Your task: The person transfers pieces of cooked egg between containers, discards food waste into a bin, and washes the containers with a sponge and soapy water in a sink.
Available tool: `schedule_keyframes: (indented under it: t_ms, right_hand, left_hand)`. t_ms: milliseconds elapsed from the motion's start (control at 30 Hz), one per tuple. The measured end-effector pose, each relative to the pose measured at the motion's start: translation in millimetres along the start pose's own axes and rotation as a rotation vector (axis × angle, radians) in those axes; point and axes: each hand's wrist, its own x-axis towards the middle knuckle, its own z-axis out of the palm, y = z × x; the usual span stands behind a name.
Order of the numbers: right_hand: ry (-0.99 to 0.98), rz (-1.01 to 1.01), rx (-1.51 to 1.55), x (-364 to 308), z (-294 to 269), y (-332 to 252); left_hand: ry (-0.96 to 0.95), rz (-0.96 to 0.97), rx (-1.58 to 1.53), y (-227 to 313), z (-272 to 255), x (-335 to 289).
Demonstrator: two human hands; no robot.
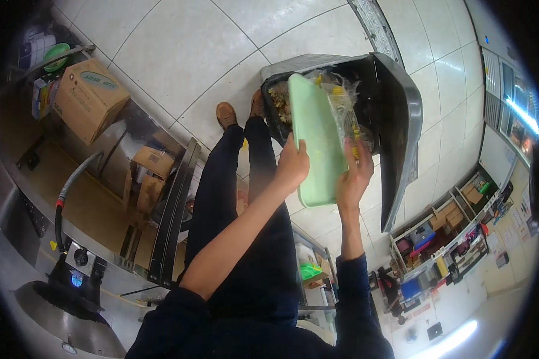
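Left hand (291, 164) and right hand (354, 176) grip tilted pale green tray (317, 140) over open grey bin (395, 113); food scraps (279, 96) inside.

Open bin (395, 119) mouth blocked by tilted green tray (317, 143); floor tiles (179, 54) leftward free.

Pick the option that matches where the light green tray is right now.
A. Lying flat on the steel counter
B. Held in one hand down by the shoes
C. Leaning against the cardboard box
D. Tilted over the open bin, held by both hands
D: the light green tray is tipped on edge over the open bin, with the left hand and right hand each gripping a side.
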Motion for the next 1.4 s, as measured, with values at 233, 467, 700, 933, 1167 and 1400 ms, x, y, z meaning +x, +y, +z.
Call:
schedule_keyframes:
  t_ms: [233,467,700,933,1167,1400]
  right_hand:
    - [0.105,0.127,0.064,-2.2,-18.1,39.2]
    - [0.194,0.034,-0.006,0.6,-12.5,40.6]
    - [0.167,0.150,0.024,-9.9,-37.4,12.7]
    - [-0.013,-0.011,-0.025,-1.4,-7.3,10.9]
    - [0.153,0.206,0.208,7.9,-23.6,62.4]
    - [0.032,0.142,0.238,23.7,-23.7,46.3]
  left_hand:
    - [0.033,-0.231,0.009,-19.6,-23.7,-35.3]
    - [0.005,-0.258,0.007,-35.7,-55.8,-48.8]
    - [0.125,-0.138,0.209,-47.1,-59.6,-44.3]
    - [0.076,-0.186,0.090,-35.1,-61.1,-50.1]
    - [-0.086,-0.035,0.024,-8.9,-56.6,-60.6]
    - [-0.246,0.028,0.113,-4.2,-42.7,-49.8]
